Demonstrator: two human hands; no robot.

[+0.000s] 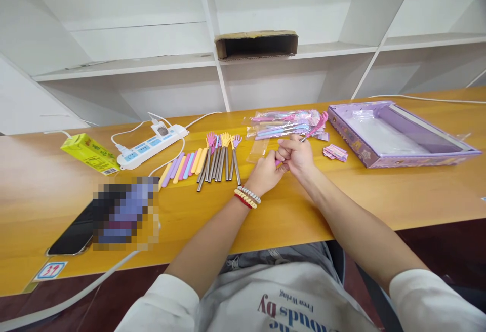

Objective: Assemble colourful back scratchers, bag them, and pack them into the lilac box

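Observation:
A back scratcher with a pink claw-shaped head (318, 123) is held between both hands above the table. My right hand (299, 158) is closed round its metal rod, the pink head poking out past the fingers. Against it, my left hand (268, 172) grips the pink handle end; fingers hide most of the join. To the left lie several metal rods with pink, yellow and purple hand-shaped heads (218, 164). Beside them is a row of loose coloured handles (185, 166). Just beyond my hands rests a pile of back scratchers in clear bags (286, 123).
A shallow purple box (413, 161) stands at the right, with small printed cards (335, 152) before it. Leftward are a white power strip (154, 146) with cables, a yellow-green carton (90, 154) and a black phone (72, 233). White shelving (296, 84) backs the table.

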